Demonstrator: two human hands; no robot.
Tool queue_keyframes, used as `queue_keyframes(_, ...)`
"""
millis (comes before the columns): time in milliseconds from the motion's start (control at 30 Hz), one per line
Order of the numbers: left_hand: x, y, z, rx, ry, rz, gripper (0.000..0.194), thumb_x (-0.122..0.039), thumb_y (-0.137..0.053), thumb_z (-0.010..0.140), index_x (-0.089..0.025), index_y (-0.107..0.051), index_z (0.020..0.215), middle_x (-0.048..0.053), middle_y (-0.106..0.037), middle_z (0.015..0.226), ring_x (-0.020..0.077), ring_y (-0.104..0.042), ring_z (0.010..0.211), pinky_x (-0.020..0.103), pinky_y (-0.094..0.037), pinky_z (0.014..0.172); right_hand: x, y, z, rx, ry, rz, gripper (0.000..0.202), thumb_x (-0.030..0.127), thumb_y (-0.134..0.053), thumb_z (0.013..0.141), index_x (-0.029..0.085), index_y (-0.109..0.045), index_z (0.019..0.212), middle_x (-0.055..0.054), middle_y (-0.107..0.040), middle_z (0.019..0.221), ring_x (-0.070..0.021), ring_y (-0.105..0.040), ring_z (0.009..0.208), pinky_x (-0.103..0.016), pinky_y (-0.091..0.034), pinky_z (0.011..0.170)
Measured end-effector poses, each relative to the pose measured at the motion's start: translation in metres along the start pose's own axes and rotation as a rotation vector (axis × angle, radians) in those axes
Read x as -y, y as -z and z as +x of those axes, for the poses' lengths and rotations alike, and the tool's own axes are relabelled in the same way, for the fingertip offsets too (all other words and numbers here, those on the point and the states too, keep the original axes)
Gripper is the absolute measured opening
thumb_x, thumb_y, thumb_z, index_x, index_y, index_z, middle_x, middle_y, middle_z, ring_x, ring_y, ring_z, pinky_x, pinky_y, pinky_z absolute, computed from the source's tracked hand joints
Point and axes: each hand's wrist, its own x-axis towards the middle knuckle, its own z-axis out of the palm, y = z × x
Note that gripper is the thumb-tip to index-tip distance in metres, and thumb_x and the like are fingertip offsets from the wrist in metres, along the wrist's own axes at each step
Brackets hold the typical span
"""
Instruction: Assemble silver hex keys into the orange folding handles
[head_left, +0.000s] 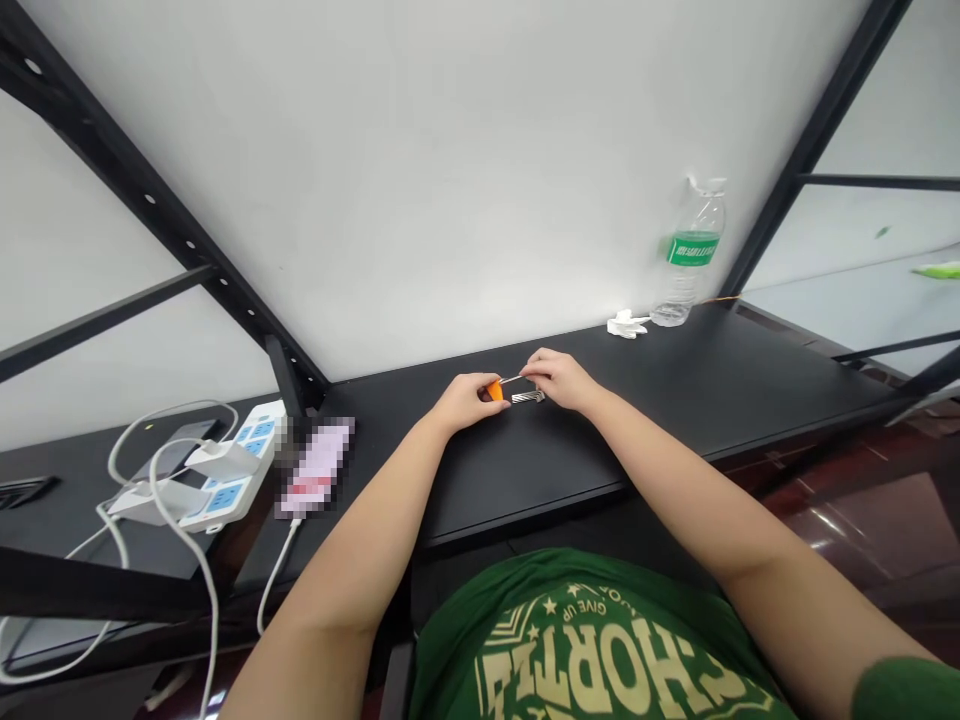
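- Handle (496,391): orange.
- Shaft (511,379): silver.
- Small metallic piece (526,397): silver, dark stripes.
- Tabletop (660,400): uniform black.
- Wall (480,180): grey-white.
- Bottle (677,290): colourless, clear.
- Bottle label (694,249): green, pale lettering.
- Power strip (251,480): white; socket panels (225,496) blue.
- Cable (213,595): white.
- Shirt (622,640): green; lettering (581,670) and stars (551,606) cream.

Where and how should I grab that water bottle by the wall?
I'd take the bottle around its green label, mid-body, coming from your side: it stands upright with the wall behind it, and a white object lies left of its base.
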Motion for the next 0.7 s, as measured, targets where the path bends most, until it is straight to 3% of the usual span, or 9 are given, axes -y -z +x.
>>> queue_keyframes(133, -0.005, 0.003, 0.0, 0.09, -0.01, 0.023, 0.026, -0.044, -0.075, 0.077, -0.02, -0.07, 0.086, -0.002, -0.063, 0.076, 0.0134, -0.054, 0.068, 0.026, -0.044, 0.065, 0.0, 0.002, 0.001, 0.021, 0.066, -0.06, 0.026, 0.015, -0.055, 0.096, 0.02, -0.08, 0.099, -0.008, -0.067, 0.1, -0.0153, -0.064, 0.078, -0.031, -0.056, 0.076)
queue_keyframes(233, -0.008, 0.003, 0.0, 0.095, -0.001, -0.026, 0.027, -0.045, -0.074, 0.078, -0.02, -0.069, 0.085, -0.002, -0.063, 0.075, 0.0134, -0.054, 0.068, 0.026, -0.044, 0.067, -0.001, 0.001, 0.0, 0.006, 0.028, -0.006, 0.024, 0.015, -0.057, 0.095, 0.02, -0.08, 0.099, -0.008, -0.067, 0.101, -0.0149, -0.065, 0.077, -0.031, -0.056, 0.074)
queue_keyframes(467, -0.007, -0.006, 0.002, 0.053, -0.009, -0.102, 0.033, -0.046, -0.076, 0.076, -0.02, -0.073, 0.095, -0.001, -0.067, 0.083, 0.0149, -0.059, 0.073, 0.027, -0.049, 0.071, -0.003, -0.006, 0.001, 0.066, 0.024, -0.038, 0.021, 0.016, -0.062, 0.094, 0.022, -0.081, 0.098, -0.006, -0.069, 0.096, -0.0159, -0.067, 0.083, -0.034, -0.055, 0.086)
queue_keyframes(700, 0.004, -0.006, 0.003, -0.018, 0.042, -0.083, 0.044, -0.045, -0.078, 0.074, -0.022, -0.074, 0.111, 0.0, -0.072, 0.093, 0.0169, -0.064, 0.081, 0.029, -0.052, 0.078, -0.007, 0.0, 0.0, 0.012, -0.018, -0.053, 0.024, 0.016, -0.059, 0.095, 0.023, -0.081, 0.101, -0.007, -0.068, 0.098, -0.016, -0.066, 0.081, -0.032, -0.056, 0.08)
